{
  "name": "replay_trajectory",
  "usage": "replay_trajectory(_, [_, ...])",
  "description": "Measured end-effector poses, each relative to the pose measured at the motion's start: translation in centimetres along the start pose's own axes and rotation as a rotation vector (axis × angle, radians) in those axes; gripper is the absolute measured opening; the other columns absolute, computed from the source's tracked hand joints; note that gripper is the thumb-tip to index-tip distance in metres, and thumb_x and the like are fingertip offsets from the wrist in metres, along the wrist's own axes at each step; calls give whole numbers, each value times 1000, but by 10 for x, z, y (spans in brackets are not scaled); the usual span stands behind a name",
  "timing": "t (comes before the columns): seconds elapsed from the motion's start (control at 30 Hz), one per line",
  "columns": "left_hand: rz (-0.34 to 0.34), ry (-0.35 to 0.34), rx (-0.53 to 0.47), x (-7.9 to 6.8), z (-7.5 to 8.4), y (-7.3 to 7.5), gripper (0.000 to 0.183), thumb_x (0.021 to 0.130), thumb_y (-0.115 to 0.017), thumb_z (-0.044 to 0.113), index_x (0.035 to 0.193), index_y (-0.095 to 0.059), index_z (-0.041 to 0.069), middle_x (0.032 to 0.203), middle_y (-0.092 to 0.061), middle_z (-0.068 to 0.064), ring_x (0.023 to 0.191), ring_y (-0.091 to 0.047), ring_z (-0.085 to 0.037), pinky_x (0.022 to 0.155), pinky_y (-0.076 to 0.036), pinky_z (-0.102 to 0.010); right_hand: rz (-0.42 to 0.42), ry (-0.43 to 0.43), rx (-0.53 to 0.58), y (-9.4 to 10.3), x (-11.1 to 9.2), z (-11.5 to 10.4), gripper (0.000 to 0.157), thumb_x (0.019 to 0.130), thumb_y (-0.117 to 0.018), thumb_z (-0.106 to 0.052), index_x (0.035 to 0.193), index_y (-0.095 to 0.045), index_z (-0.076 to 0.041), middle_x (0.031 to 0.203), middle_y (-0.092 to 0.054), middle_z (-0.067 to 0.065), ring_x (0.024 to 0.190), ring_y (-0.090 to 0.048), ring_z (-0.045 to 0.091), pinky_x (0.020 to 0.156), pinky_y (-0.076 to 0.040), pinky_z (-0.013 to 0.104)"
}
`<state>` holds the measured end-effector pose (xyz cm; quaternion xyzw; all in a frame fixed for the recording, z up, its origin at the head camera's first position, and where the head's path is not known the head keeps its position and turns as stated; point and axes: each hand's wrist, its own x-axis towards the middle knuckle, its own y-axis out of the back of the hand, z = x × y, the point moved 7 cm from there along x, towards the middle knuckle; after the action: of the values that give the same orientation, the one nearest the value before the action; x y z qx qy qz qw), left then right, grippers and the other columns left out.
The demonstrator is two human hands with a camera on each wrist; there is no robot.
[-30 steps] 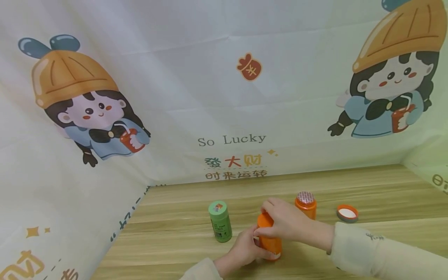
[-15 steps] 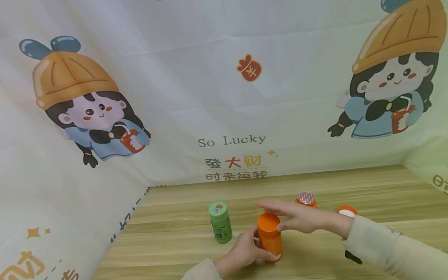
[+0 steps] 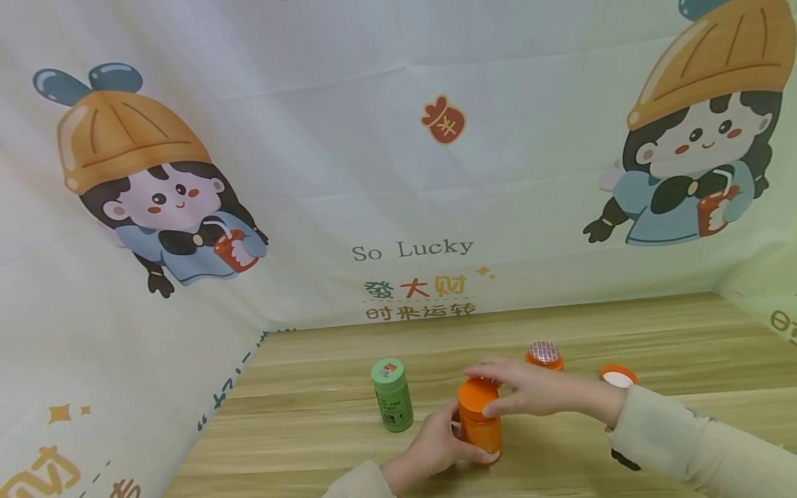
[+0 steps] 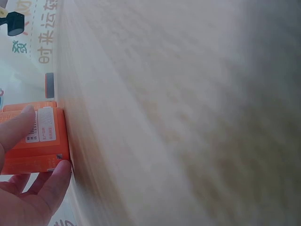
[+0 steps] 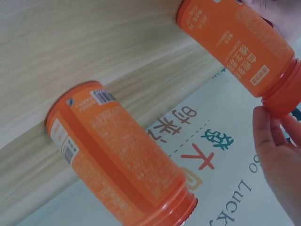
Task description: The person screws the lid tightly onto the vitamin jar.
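Note:
An orange bottle (image 3: pixel 482 437) with an orange cap (image 3: pixel 478 396) stands upright on the wooden table. My left hand (image 3: pixel 438 443) grips its lower body, thumb on the near side; the left wrist view shows the left fingers (image 4: pixel 55 186) low by its base. My right hand (image 3: pixel 529 387) holds the cap, the thumb at its near right side and the fingers round the far side. In the right wrist view the right fingertips (image 5: pixel 263 120) touch the cap's edge. Behind the right hand is a second orange bottle (image 5: pixel 117 155), uncapped, its patterned foil seal (image 3: pixel 544 352) showing on top.
Left of the hands stands a green bottle (image 3: pixel 392 395) with a lid on. A loose cap (image 3: pixel 618 377), orange with a white lining, lies inside up behind the right forearm. A printed cloth (image 3: pixel 411 173) hangs along the back of the table.
The right hand first came off the cap and opened out to the right, uncovering its top, then closed back in on it. The left hand and the bottle stayed in place.

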<state>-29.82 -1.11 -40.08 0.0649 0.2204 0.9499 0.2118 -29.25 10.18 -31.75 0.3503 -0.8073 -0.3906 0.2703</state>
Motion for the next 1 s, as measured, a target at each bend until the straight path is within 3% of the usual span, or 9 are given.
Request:
replay_trajectory(0.2, [-9,-2,-12,0,0,-1,52,64,-82,7,109,-56,6,96,-61,1,78,-61,-10,69,-52,-24,79,-13,-24,-1,3,0,46,85,-63,-33,116,-55,0,107,-51,3,93,-50,11,80,-45,27])
replay_trajectory(0.57, [-11,-4,-45,0,0,-1,52,64,-82,5,109,-57,7,94,-60,2,78,-61,-10,69,-51,-22,270,-189,15,-3,4,8,45,73,-74,-38,93,-52,-4,82,-53,-1,69,-46,6,59,-41,20])
replay_trajectory(0.7, [-13,-9,-50,0,0,-1,53,65,-82,5,111,-56,7,95,-60,2,77,-61,-9,69,-51,-22,317,-259,-36,-5,4,7,48,71,-74,-43,88,-50,-6,75,-52,-3,62,-45,7,53,-40,20])
replay_trajectory(0.9, [-16,-18,-48,1,0,0,52,65,-81,5,111,-57,8,96,-60,2,77,-61,-9,70,-51,-21,310,-291,-95,-6,4,7,56,71,-73,-49,94,-51,-3,77,-55,-1,64,-48,9,53,-41,21])
replay_trajectory(1.0, [-17,-19,-37,1,1,0,50,65,-81,5,109,-57,8,93,-59,3,78,-60,-9,71,-51,-22,243,-297,-92,-6,1,6,70,72,-71,-50,109,-50,6,90,-58,7,77,-54,15,65,-47,29])
